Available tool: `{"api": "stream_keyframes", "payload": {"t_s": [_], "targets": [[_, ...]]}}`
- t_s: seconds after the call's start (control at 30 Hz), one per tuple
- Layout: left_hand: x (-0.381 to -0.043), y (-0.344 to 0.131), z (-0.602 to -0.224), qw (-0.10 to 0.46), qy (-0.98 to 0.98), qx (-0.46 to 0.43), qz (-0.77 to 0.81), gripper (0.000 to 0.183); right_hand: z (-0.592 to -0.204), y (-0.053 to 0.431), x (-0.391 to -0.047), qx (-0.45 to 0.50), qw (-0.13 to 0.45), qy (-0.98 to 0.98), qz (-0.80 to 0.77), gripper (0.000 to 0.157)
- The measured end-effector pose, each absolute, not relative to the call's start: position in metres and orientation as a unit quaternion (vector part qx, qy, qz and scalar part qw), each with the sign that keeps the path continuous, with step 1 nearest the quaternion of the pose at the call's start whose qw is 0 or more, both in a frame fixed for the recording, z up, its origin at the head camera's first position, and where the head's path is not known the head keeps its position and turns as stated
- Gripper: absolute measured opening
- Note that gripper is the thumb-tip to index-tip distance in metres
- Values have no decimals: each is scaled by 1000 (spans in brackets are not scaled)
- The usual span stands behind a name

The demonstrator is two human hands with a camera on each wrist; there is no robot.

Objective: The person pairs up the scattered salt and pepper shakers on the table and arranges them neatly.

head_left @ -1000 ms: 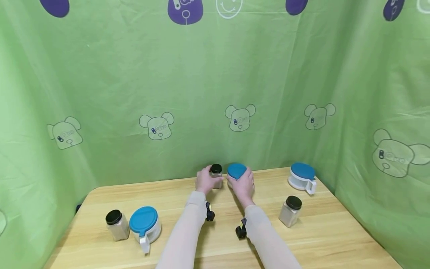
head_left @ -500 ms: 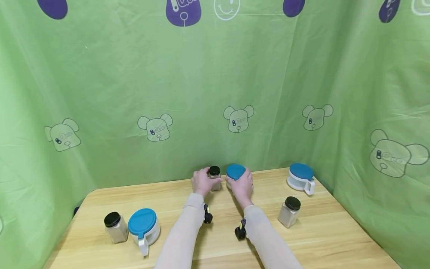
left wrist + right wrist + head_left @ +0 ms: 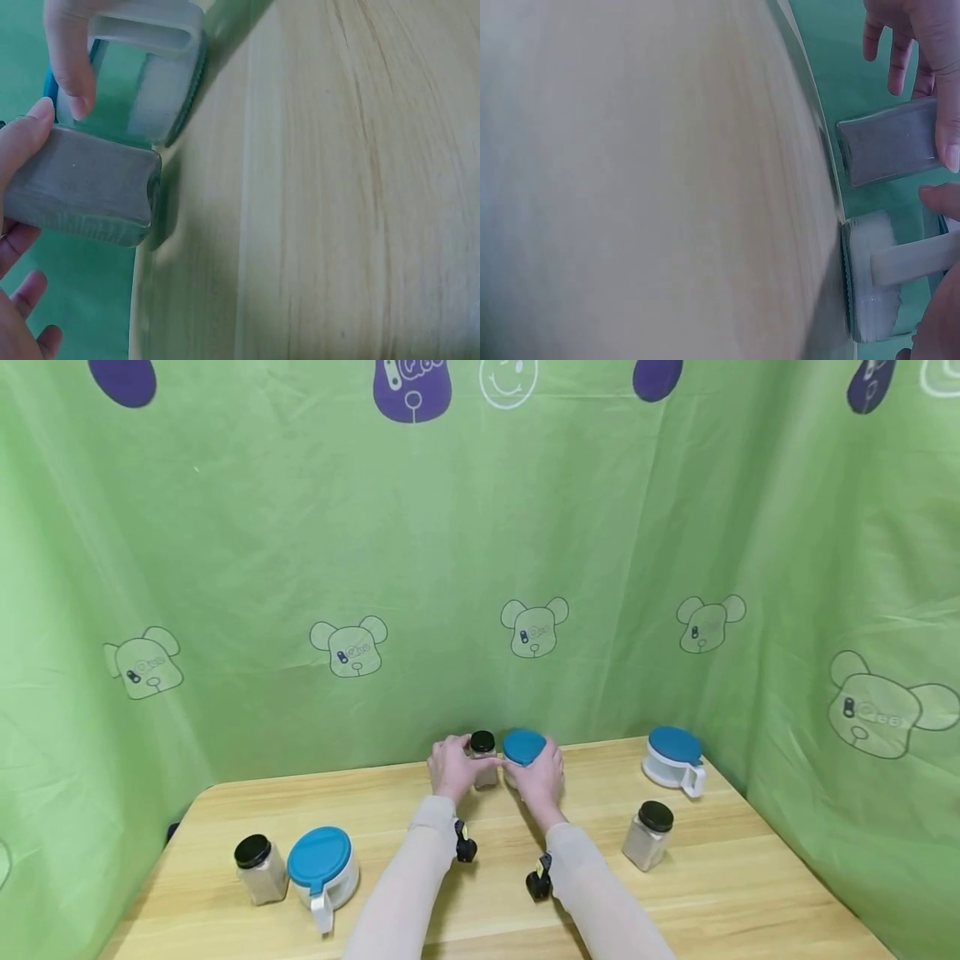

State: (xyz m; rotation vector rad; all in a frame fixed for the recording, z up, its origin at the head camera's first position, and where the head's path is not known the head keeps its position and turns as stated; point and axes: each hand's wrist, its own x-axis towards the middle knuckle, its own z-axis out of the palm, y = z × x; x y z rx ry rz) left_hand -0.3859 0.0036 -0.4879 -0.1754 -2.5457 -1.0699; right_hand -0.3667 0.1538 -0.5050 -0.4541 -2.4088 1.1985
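At the table's back edge my left hand (image 3: 453,768) holds a small square clear jar (image 3: 82,180) with a black lid (image 3: 482,741) and pale contents, thumb and fingers on opposite sides. Right beside it, my right hand (image 3: 542,772) grips a round clear seasoning pot (image 3: 874,300) with a blue lid (image 3: 524,745) and a white handle (image 3: 915,259). Both containers stand upright, close together, and my thumbs nearly meet in front of them. In the left wrist view, white contents show in the pot's lower part.
On the table (image 3: 495,927), a black-lidded jar (image 3: 262,872) and a blue-lidded pot (image 3: 322,868) stand at the left. Another blue-lidded pot (image 3: 673,760) is at the back right, with a black-lidded jar (image 3: 648,837) nearer. A green curtain (image 3: 435,543) hangs directly behind.
The round pot in my right hand has shifted slightly left, narrowing the gap to the square jar. My left hand keeps its hold; the other containers stay put.
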Motion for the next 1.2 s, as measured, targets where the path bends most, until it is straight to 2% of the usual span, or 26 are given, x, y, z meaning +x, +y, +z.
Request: {"api": "stream_keyframes", "payload": {"t_s": [0.4,0.9,1.2], "targets": [[-378,-8,-479,172,-888,-50,-423,77,-498,156,-356,-148,204,-850,462,103],[-370,-21,-471,179,-889,-42,-420,79,-492,157,-345,-123,196,-851,472,101],[-360,-27,-469,187,-895,-46,-402,80,-487,157,-336,-111,211,-849,472,100]]}}
